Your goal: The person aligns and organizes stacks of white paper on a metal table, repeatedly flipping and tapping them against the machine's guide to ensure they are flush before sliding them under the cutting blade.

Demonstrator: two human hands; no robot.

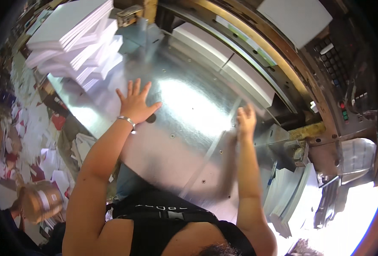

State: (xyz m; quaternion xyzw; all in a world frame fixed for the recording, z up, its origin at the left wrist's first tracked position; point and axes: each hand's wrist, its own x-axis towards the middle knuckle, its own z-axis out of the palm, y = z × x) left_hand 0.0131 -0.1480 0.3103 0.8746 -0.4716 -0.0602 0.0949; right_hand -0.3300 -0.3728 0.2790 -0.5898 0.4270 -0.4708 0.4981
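**Two paper blocks up ahead, our hands lower over the steel**

We've got the L paper block (199, 42) and R paper block (251, 83), both white, end to end w/ a narrow dark gap btwn. They lie at the far edge of the steel tabletop (189, 158), beyond both hands: the first ahead & to the R of our L hand (135, 103), the second just past our R hand (246, 121), well apart from the L, near from the R.

L hand: palm down over the steel, fingers & thumb spread wide, nothing in it. Silvery bracelet (127, 122) at that wrist; dark round hole (151, 118) right by the thumb. R hand: fingers bent & close together, a bit blurred; we can't tell whether it grips anything. A pale straight line (208, 151) runs from near its fingers back toward us.

Further out: tall white paper stack (75, 45), layers askew, ahead-L of our L hand. Paper scraps (48, 162) strewn L of & below that hand, w/ a brown cardboard roll (41, 201) nearer us. R of our R hand, closer in, a paper pile (289, 198); farther R, red & green controls (344, 111), a dark keypad (332, 68), & ahead of that a pale flat panel (297, 21).
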